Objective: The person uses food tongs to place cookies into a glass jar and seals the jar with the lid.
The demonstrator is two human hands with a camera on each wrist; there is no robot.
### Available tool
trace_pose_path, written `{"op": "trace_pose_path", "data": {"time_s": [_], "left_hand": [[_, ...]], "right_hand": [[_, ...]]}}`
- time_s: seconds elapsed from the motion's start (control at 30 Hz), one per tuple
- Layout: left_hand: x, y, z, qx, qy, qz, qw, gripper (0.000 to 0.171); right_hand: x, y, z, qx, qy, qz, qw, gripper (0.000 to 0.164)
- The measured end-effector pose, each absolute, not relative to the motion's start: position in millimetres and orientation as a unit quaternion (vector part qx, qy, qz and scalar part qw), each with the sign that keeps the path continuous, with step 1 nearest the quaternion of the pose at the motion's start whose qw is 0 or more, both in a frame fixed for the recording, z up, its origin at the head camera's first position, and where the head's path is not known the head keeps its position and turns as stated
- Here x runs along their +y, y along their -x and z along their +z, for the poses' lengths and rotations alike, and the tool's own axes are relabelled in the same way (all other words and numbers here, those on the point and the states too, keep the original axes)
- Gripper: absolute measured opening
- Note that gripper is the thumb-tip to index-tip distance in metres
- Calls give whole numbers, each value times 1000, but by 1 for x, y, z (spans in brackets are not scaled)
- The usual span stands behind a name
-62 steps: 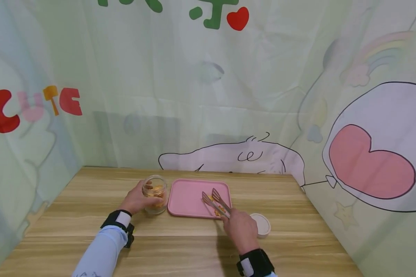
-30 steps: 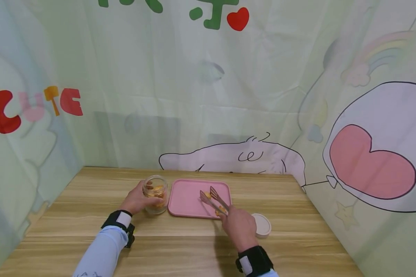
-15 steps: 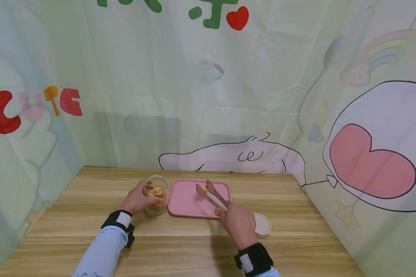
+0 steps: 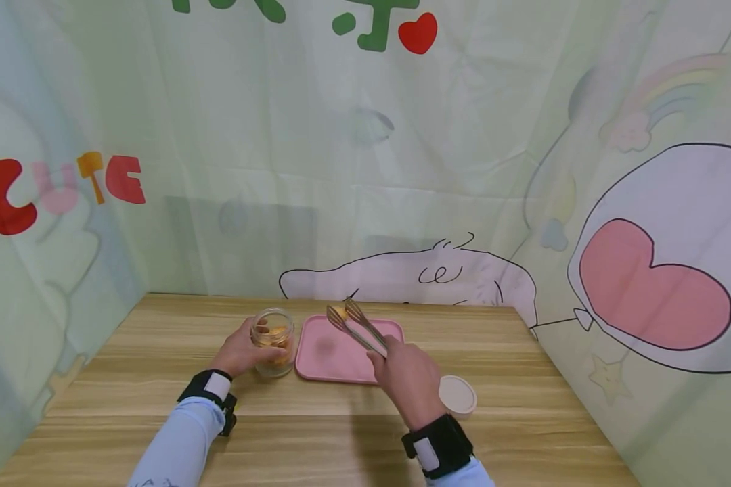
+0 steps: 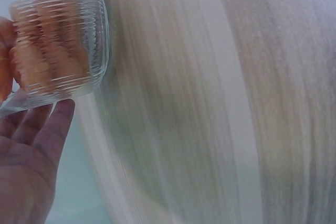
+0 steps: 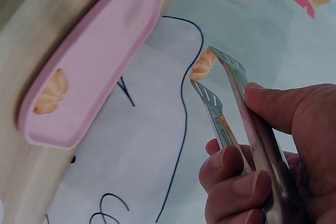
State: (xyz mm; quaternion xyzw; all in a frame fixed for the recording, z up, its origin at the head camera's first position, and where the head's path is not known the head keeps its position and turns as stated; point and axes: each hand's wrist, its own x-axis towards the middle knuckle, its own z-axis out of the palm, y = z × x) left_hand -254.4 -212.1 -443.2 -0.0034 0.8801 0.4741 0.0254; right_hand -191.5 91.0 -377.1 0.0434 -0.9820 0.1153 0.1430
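My left hand holds a clear glass jar steady on the table, thumb on its near side. Orange-brown snack pieces lie inside the lidless jar. With my right hand I grip metal tongs, whose slotted tips pinch one small, ridged, golden snack piece. The tongs are raised over the pink tray, their tips in line with its back edge in the head view. Another snack piece rests on the tray near one end; in the head view my right hand hides it.
A round white lid lies on the wooden table, right of the tray and beside my right hand. The jar stands close to the tray's left edge. A printed curtain hangs behind the table and along both sides.
The tongs have closed on a snack piece at the tray's right side, then moved up and to the left with it. My left hand and the jar have stayed put.
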Motion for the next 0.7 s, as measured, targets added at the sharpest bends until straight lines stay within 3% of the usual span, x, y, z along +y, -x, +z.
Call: {"op": "trace_pose_path", "data": {"time_s": [0.7], "left_hand": [[-213, 252, -444, 879, -1, 476, 18, 93]], "right_hand": [[40, 189, -346, -966, -143, 107, 189, 39]]}}
